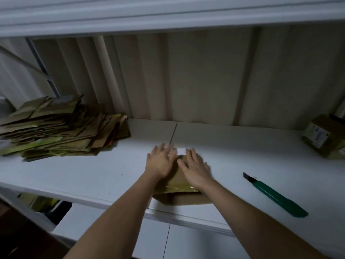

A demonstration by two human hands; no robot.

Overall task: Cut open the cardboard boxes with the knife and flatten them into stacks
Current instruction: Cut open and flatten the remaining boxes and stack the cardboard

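Note:
A brown cardboard box point(182, 191) with yellow tape and a white label lies flat on the white shelf point(93, 171), its near edge overhanging the shelf front. My left hand point(161, 161) and my right hand point(195, 169) press down on it side by side with straight, spread fingers. A green utility knife point(276, 196) lies on the shelf to the right of my right hand, blade end pointing away, untouched. A tall stack of flattened cardboard point(56, 131) sits at the shelf's left.
A closed cardboard box point(324, 139) with a printed label stands at the far right of the shelf. A corrugated wall point(205, 81) backs the shelf, and another shelf runs overhead. Below the shelf at the left are dark bins.

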